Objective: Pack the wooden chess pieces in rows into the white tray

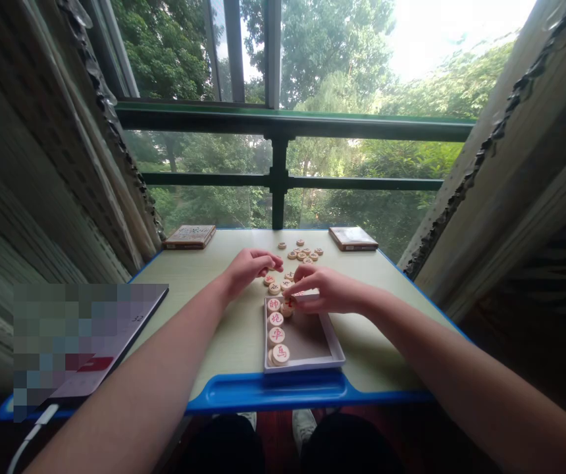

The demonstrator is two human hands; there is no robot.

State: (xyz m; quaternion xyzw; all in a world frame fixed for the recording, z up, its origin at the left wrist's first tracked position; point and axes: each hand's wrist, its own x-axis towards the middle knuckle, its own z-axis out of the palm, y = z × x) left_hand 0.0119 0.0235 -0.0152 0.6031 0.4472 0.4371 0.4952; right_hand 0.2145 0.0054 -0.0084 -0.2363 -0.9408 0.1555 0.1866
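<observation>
A shallow white box (pixel 332 339) lies on the table in front of me. Along its left side runs a column of round wooden Chinese chess pieces (pixel 276 336) with red characters. My right hand (pixel 325 289) reaches over the box's far edge, thumb and fingers closed on a red-marked Chinese chess piece (pixel 289 303) at the top of the box, beside the column. Just beyond the box, loose pieces (pixel 274 288) lie between my hands, partly hidden by the right fingers. My left hand (pixel 253 264) hovers by them with its fingers curled together; whatever they hold is hidden.
More loose pieces (pixel 303 255) are scattered farther back. Flat boxes stand at the far left (pixel 189 236) and far right (pixel 353 238) corners. A laptop-like device (pixel 115 355) with a white cable (pixel 41 421) is at left. A blue rim (pixel 276 392) edges the table.
</observation>
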